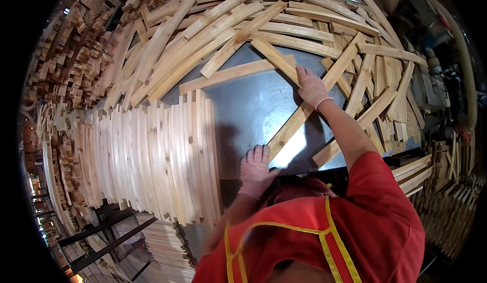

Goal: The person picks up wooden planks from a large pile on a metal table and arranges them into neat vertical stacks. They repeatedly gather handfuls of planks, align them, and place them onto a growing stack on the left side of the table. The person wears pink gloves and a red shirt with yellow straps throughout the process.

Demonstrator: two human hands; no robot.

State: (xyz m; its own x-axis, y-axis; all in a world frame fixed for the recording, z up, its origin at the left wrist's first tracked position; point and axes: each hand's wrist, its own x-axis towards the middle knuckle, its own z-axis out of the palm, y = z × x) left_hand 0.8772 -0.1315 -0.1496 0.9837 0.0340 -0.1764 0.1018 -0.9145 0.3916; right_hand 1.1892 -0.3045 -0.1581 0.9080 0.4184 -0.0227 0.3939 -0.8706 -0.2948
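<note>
My left hand (255,170), in a pale pink work glove, grips the near end of a long curved wooden slat (289,129) lying diagonally on the grey metal table (248,105). The same slat runs up to the right, where my right hand (312,89), also gloved, rests on it and touches the end of another slat (276,60) crossing above. Both forearms come out of red sleeves with yellow trim.
A neat row of slats (157,156) stands side by side on the table's left half. A loose heap of slats (228,24) covers the far side and right. Stacked wood blocks (71,60) fill the left. A machine with a ribbed hose (464,55) sits right.
</note>
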